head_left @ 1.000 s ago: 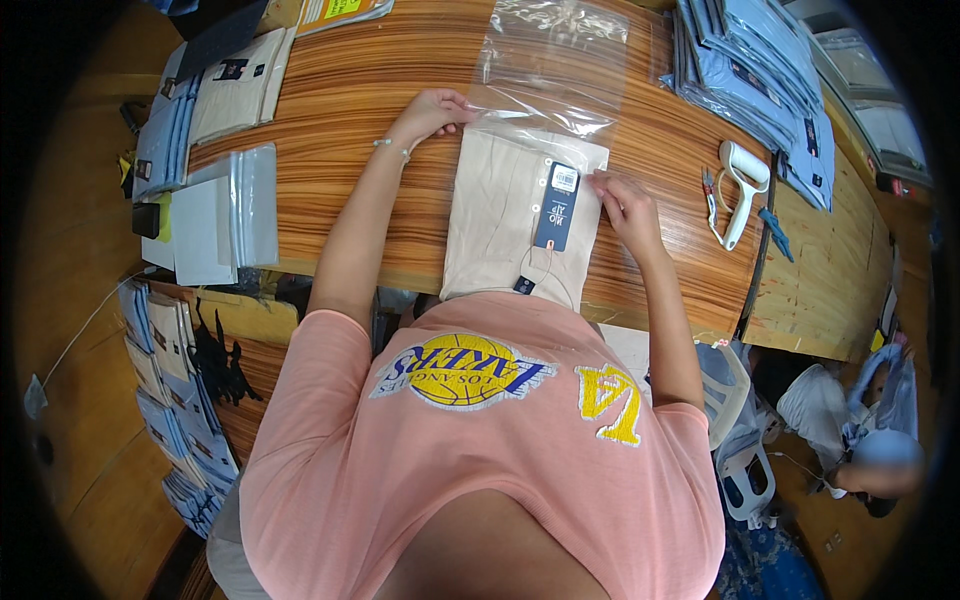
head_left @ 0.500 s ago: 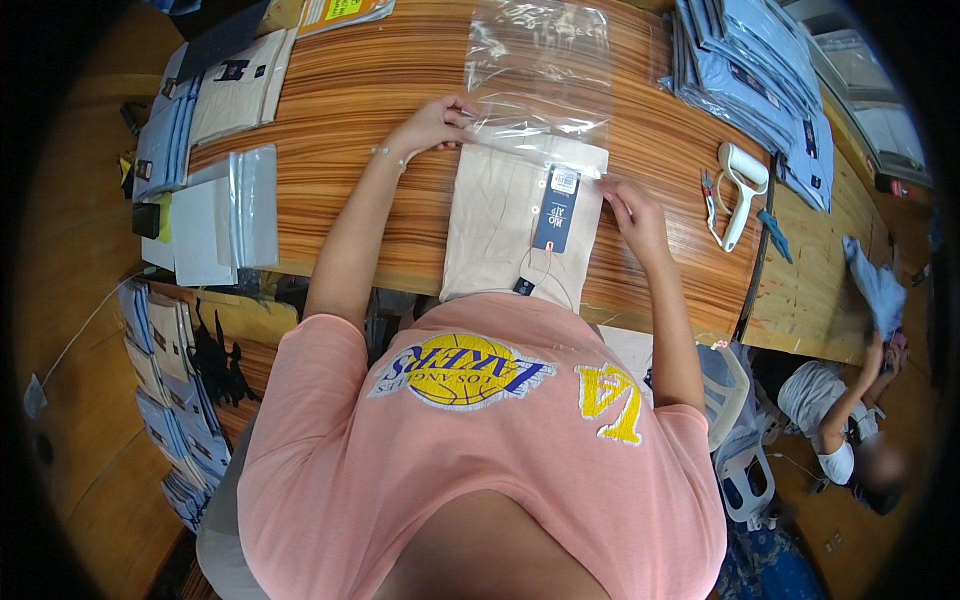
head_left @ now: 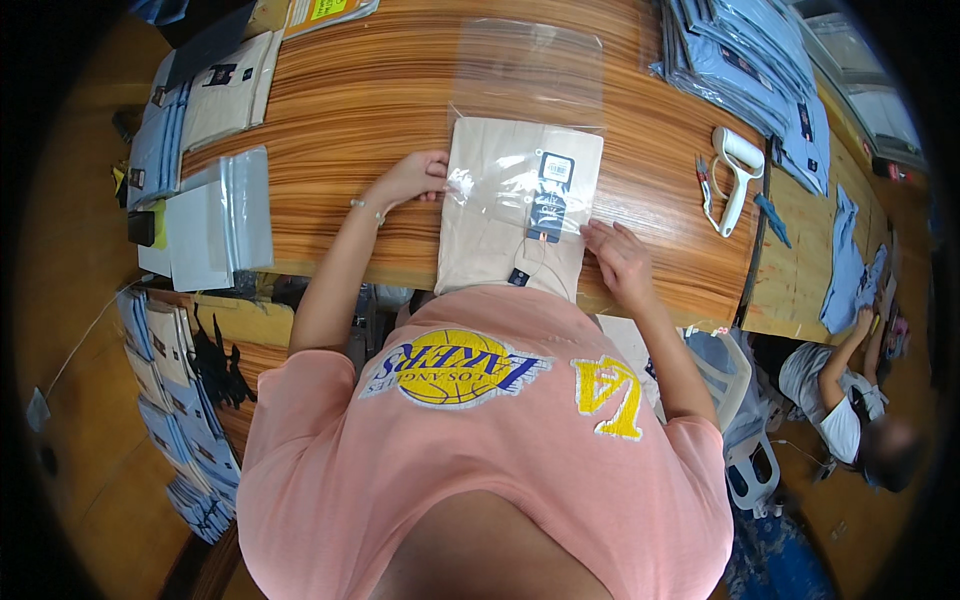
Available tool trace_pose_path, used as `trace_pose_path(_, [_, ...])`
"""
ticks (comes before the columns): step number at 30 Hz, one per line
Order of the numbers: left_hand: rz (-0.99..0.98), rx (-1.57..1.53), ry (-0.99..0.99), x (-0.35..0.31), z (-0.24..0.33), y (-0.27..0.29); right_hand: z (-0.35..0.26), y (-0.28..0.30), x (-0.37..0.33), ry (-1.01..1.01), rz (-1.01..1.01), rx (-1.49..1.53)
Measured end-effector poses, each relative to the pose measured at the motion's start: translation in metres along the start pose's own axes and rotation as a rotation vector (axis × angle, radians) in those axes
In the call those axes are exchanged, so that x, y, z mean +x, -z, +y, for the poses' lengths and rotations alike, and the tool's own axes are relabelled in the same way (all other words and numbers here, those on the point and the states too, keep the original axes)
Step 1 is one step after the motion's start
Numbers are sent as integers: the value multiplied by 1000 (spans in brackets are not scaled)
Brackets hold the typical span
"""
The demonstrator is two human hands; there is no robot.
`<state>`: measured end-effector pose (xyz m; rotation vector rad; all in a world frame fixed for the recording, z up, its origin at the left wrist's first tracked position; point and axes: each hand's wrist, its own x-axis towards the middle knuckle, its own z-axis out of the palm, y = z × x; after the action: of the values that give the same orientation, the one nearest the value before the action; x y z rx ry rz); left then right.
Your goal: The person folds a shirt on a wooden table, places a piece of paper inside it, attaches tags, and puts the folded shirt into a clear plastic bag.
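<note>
A folded beige garment (head_left: 480, 240) lies on the table in front of me, its near end against my shirt. A dark hang tag (head_left: 545, 205) on a string loop rests on it. The clear plastic bag (head_left: 525, 75) covers the garment's far part, and its empty end stretches out flat beyond. At the garment's left edge, my left hand (head_left: 412, 178) has its fingers curled on the bag's side. My right hand (head_left: 617, 258) pinches the bag's edge at the right, lower than the left hand. The fingertips of both hands are partly hidden.
Bagged blue garments (head_left: 745, 65) are stacked at the far right, near a white lint roller (head_left: 738, 180) and red-handled snips (head_left: 706, 195). Plastic bags (head_left: 248, 215) and bagged beige garments (head_left: 225, 95) lie left. A co-worker (head_left: 835, 400) handles blue cloth at the right.
The plastic bag has come nearer over the garment, now covering the tag. Both my hands have moved down toward me along its sides. The co-worker's blue cloth now lies spread on the table.
</note>
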<state>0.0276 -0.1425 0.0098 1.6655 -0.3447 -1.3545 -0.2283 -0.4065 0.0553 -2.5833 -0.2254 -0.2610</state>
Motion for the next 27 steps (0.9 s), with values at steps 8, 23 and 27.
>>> trace_pose_path(8, [132, -66, -70, -41, -19, -29, -22, -16, -33, 20, -15, -26])
trace_pose_path(23, [134, -304, -117, -74, -63, -55, -35, -11, -41, -14, -41, 195])
trace_pose_path(27, [91, -295, -73, -79, -55, -58, -30, -29, -49, -440, 187, 479])
